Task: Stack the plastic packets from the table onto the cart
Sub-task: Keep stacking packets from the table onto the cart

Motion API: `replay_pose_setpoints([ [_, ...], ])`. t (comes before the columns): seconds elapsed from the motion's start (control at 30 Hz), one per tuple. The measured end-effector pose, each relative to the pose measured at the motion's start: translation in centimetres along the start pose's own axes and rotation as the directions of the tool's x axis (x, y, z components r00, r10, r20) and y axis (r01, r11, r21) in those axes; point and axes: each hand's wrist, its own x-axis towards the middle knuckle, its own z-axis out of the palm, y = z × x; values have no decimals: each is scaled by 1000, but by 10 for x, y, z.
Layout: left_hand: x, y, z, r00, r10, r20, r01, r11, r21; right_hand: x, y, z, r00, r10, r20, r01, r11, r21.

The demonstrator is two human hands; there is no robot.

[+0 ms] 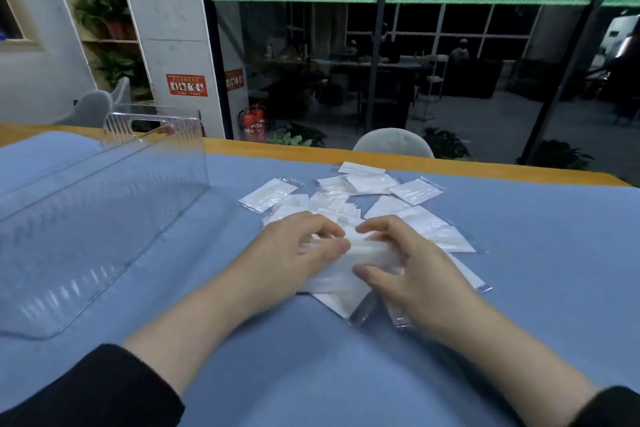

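Several white plastic packets (414, 191) lie scattered on the blue cloth of the table (519, 253). Between my hands is a small bundle of packets (360, 253) held just above the pile. My left hand (294, 253) grips the bundle's left end with curled fingers and thumb. My right hand (408, 263) grips its right end, thumb in front and fingers curled over the top. A clear plastic bin (104, 218) stands to the left of the hands, empty as far as I can see.
The table's wooden far edge (450, 165) runs behind the packets. A grey chair back (393, 142) stands beyond it, and another grey chair (91, 111) at the far left. Red fire extinguishers (252, 125) stand by the glass wall.
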Motion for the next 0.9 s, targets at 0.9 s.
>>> replay_pose_setpoints([
  [0.9,5,-63,-86,865,-238,-442,273,962,17,133,-42,35,888,383,253,-148,760,-632],
])
